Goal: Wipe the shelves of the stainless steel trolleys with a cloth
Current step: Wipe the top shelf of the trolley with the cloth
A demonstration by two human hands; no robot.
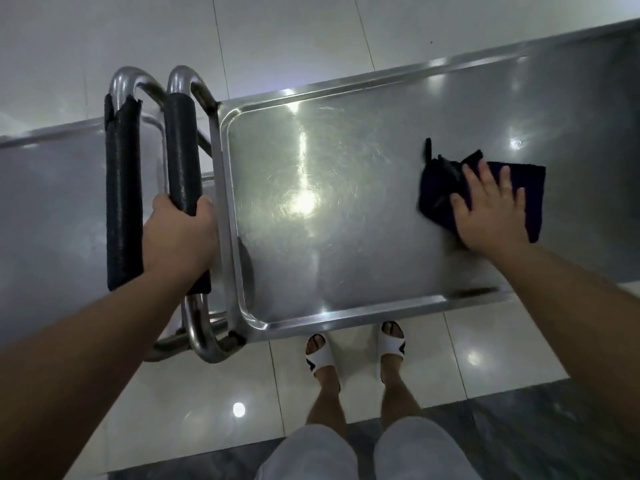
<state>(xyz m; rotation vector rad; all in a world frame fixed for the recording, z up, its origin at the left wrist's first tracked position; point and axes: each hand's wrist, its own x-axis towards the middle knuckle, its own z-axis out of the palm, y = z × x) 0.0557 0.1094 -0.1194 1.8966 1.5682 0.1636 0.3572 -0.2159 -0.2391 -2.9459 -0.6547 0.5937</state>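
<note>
A stainless steel trolley's top shelf (346, 265) fills the middle of the head view, shiny and streaked. A dark cloth (530, 188) lies flat on its right part. My right hand (488, 209) presses on the cloth, palm down, fingers spread. My left hand (180, 237) is wrapped around the black-padded handle (183, 150) at the shelf's left end. A second trolley's shelf (52, 202) and its padded handle (123, 188) sit directly to the left.
The two trolleys stand handle to handle on a glossy white tiled floor (207, 393). My feet in white sandals (322, 355) stand just below the shelf's near rim. A dark marbled floor strip (554, 427) runs at the bottom right.
</note>
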